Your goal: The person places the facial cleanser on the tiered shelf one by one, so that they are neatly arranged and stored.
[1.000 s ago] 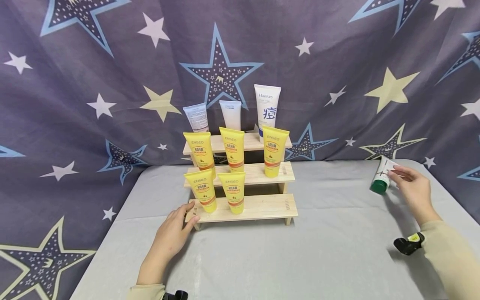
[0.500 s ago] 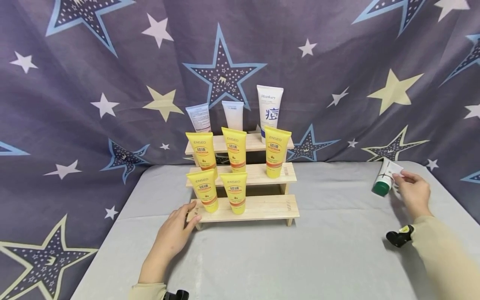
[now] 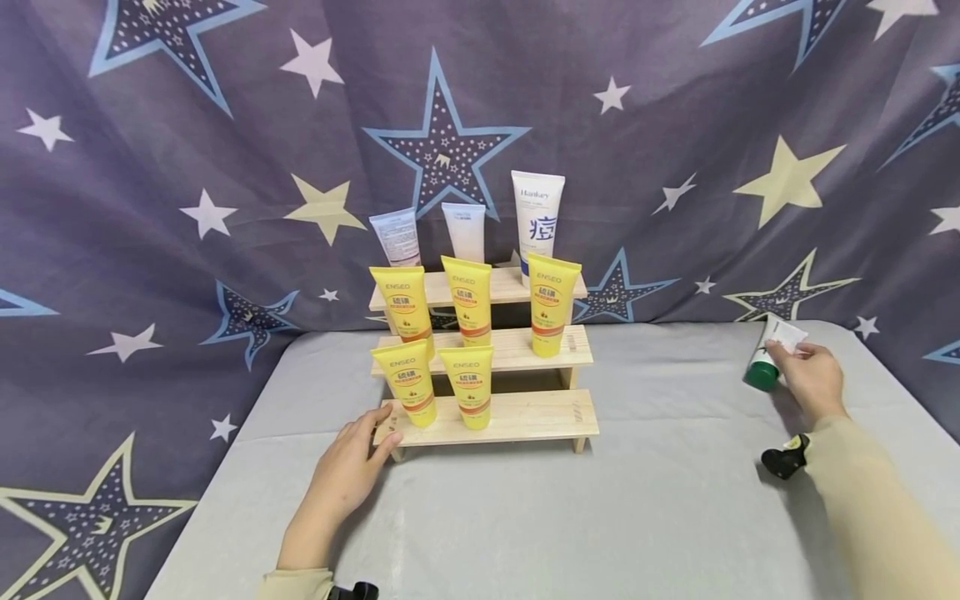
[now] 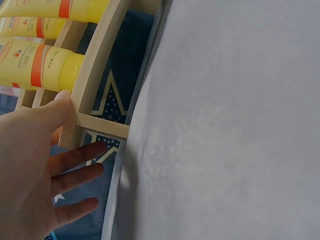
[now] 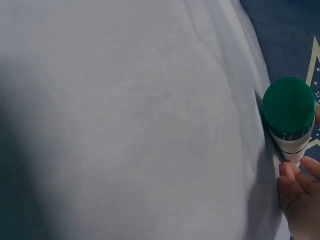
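Note:
My left hand (image 3: 347,462) grips the left end of the lowest shelf of a wooden three-tier stand (image 3: 525,417). In the left wrist view, its thumb lies on the shelf top and the other fingers (image 4: 77,177) are spread below. Two yellow tubes (image 3: 405,379) stand on that tier, beside the thumb. At the far right, my right hand (image 3: 812,379) holds a white tube with a green cap (image 3: 762,373), which lies slantwise on the cloth, cap toward me. The right wrist view shows the cap (image 5: 289,105) end-on, with fingertips on either side of the tube.
Three more yellow tubes (image 3: 467,300) stand on the middle tier. On the top tier are a tall white tube (image 3: 537,212) and two smaller pale tubes (image 3: 465,229). A grey cloth (image 3: 660,500) covers the table, and a star-patterned curtain (image 3: 637,50) hangs behind.
My right hand has shifted left and its thumb has come over the white tube, taking hold of it. The left hand stays at the shelf end.

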Available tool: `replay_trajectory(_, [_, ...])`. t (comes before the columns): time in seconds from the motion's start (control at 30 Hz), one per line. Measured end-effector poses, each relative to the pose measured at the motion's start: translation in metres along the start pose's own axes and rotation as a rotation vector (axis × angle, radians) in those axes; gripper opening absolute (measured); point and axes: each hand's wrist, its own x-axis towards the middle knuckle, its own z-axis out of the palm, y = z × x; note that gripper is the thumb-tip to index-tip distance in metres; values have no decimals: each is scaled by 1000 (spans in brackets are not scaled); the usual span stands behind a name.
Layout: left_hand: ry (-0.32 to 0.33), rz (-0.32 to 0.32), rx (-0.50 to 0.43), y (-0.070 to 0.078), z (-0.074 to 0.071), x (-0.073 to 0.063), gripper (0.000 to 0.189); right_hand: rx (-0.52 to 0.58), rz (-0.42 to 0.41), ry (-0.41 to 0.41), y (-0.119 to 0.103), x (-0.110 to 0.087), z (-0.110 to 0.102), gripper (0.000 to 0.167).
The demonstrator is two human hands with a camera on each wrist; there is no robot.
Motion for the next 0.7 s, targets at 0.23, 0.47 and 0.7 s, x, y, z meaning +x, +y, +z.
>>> replay_trajectory(0.23, [6, 7, 0, 1, 1, 0, 56, -65, -45, -48, -1, 2, -5, 80])
replay_trajectory(0.47, [7, 7, 0, 0, 0, 0, 56, -111, -105, -122, -1, 3, -15, 73])
replay_trajectory(0.7, [3, 0, 3, 0, 0, 0, 57, -24, -111, -244, -3, 7, -22, 44])
